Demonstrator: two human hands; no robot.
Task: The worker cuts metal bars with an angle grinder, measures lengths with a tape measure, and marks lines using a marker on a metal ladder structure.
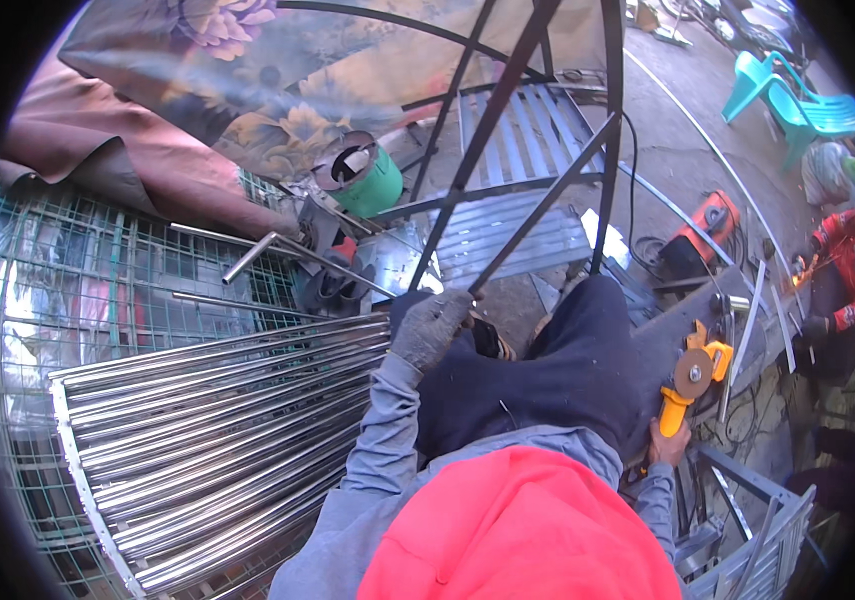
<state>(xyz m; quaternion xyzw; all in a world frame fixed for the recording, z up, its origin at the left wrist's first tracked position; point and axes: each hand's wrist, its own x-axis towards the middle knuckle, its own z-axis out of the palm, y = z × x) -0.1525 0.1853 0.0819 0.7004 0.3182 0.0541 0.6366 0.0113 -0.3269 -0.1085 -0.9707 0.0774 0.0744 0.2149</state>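
Note:
My left hand (430, 330), in a grey work glove, is closed at the lower end of a dark metal bar (538, 215) above my left thigh. The bar slants up to the right and belongs to an upright frame of thin dark bars (493, 110) in front of me. Low on my right, my bare right hand (670, 442) grips a yellow angle grinder (680, 405) by its body. Its round brown disc faces up, beside my right thigh. Whether the disc spins I cannot tell.
Shiny metal tubes joined into a rack (218, 450) lie left on green wire mesh (8, 300). Ahead stand a green bucket (376, 185) and slatted metal panels (518, 235). A red machine (710, 228) sits right, near a turquoise chair (818, 110). A red-sleeved co-worker (853, 255) works amid sparks.

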